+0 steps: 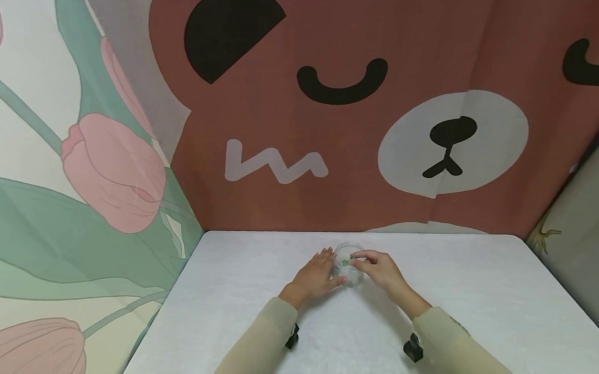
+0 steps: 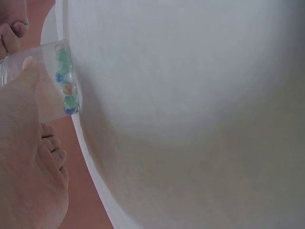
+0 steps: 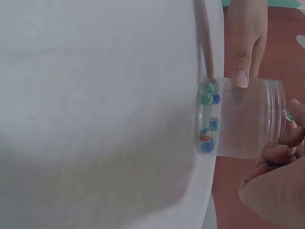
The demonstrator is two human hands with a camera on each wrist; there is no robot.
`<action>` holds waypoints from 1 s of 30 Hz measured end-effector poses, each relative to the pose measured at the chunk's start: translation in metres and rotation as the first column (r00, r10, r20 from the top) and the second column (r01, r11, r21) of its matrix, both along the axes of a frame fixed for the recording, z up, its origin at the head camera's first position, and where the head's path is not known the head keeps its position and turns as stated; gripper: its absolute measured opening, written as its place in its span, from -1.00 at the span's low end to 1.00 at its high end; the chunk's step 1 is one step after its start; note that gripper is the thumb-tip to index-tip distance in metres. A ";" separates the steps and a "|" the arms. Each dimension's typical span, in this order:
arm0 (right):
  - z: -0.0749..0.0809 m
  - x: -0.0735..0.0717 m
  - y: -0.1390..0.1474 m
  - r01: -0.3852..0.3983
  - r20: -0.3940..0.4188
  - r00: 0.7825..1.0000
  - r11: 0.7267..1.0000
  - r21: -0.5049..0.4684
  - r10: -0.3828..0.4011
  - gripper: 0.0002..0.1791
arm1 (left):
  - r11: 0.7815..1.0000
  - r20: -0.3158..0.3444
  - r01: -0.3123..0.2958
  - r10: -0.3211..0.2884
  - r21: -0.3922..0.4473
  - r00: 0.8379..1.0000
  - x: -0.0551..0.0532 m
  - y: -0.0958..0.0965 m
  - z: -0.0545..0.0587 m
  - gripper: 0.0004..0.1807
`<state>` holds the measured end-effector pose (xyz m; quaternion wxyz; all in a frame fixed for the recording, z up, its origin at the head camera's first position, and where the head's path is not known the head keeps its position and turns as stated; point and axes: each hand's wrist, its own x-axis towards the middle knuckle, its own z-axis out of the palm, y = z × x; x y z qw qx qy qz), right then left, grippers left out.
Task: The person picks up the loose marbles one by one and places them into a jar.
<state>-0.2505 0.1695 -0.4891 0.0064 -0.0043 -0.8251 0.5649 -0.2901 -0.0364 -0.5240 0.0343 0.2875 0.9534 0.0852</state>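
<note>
A clear plastic jar [image 1: 356, 276] with a threaded neck stands upright on the white table [image 1: 468, 297]. Several glass marbles, green, blue and one with orange swirls, lie at its bottom; the right wrist view shows a green marble [image 3: 207, 99] among them. My left hand [image 1: 313, 276] holds the jar from the left, thumb across its near side and fingers along the far side. Over the jar's open mouth, my right hand [image 1: 383, 271] pinches a small greenish marble [image 3: 289, 115] between thumb and fingertips, partly hidden by them.
Behind the table hangs a brown curtain [image 1: 356, 195] with a bear face, close to the far edge. A flowered cloth [image 1: 121, 174] covers the left side. Black wrist devices, such as the right one [image 1: 413, 348], sit under both sleeves.
</note>
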 end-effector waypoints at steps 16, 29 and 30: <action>-0.004 -0.010 0.001 0.044 -0.006 0.999 0.998 0.052 -0.044 -0.70 | 1.000 -0.012 0.012 -0.012 0.005 1.000 0.000 0.001 0.000 0.01; -0.005 -0.012 0.001 0.057 0.011 0.998 0.997 0.046 -0.057 -0.66 | 1.000 -0.016 0.009 -0.009 0.005 1.000 0.000 0.001 0.000 0.00; -0.005 -0.013 0.001 0.056 0.013 0.998 0.997 0.047 -0.056 -0.64 | 1.000 -0.016 0.008 -0.008 0.003 1.000 0.000 0.001 0.000 0.00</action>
